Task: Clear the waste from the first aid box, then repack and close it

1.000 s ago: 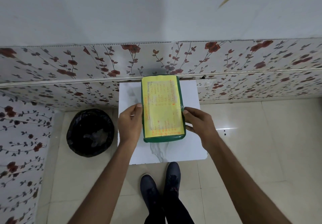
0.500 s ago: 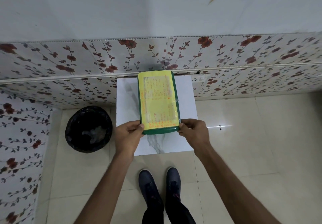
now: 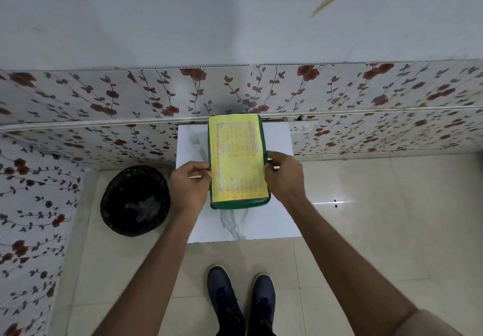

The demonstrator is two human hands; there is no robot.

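A: So, status. First aid box [image 3: 237, 160], green with a yellow label on its lid, sits lid-down-shut on the small white marble-look table [image 3: 190, 147], running from table centre toward 12 o'clock, far end close to the flowered wall.

B: Hands?

A: Left hand [image 3: 189, 186] at the box's 9 o'clock edge, fingers curled onto the side. Right hand [image 3: 283, 176] at the 3 o'clock edge, fingers wrapped on the side near what may be a catch. Both grasp the box; cannot tell how firmly.

B: Risks?

A: Lid looks closed, so opening is likely next. If a catch sticks and gives suddenly, the box could jerk and spill contents. Near end lies toward 6 o'clock but well inside the table edge; a hard pull could slide it off.

B: Bin?

A: Black-lined waste bin [image 3: 135, 201] on the floor at 9 o'clock, apart from the table. Tossed waste could miss it.
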